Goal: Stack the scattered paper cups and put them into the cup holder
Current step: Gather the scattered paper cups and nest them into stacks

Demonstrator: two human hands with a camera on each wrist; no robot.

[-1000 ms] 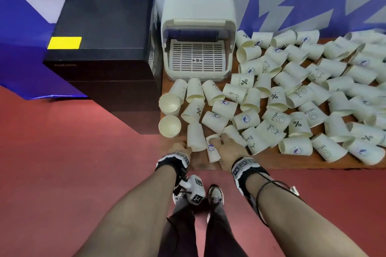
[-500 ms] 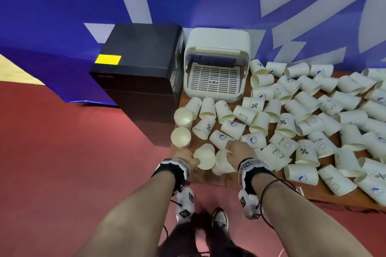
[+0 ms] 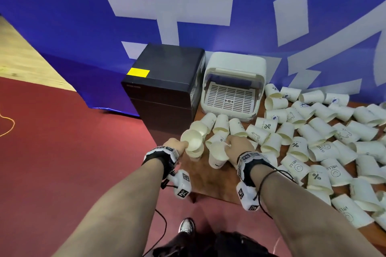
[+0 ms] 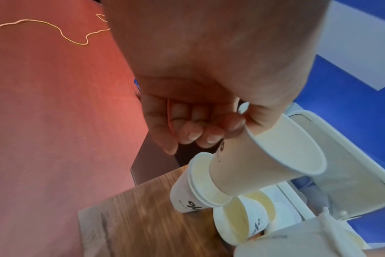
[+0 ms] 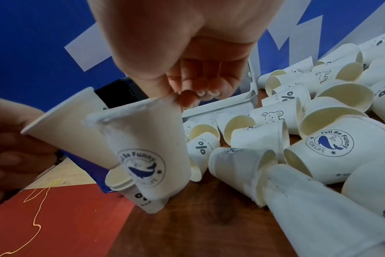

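**A:** ok so closest to the camera, what were the hands up to?

**B:** left hand (image 3: 175, 144) had a plain paper cup (image 3: 191, 139) pinched at the rim, thumb and fingers (image 4: 211, 134) curled on it, cup tilted, and its bottom sat just inside the mouth of a short stack (image 4: 190, 193) standing at the bench (image 3: 211, 181) corner. Looked like two nested cups with a % print.

**A:** and the right?

**B:** right hand (image 3: 237, 145) pinched the rim of a whale-logo cup (image 5: 148, 153), roughly upright and just beside that stack. Couldn't tell from the wrist view if its base touched the wood.

**A:** rest of the cups?

**B:** loose cups (image 3: 325, 144) were all over the bench to the right, nearly all on their sides, piled against each other. Prints were %, HELLO, whale, a little bear.

**A:** where was the holder?

**B:** white cup holder (image 3: 232, 87) sat at the far left of the bench with its lid flipped up, slotted tray showing, no cups in it. A black box (image 3: 165, 81) with a yellow label stood touching or nearly touching its left side, blue banner (image 3: 83, 27) behind everything.
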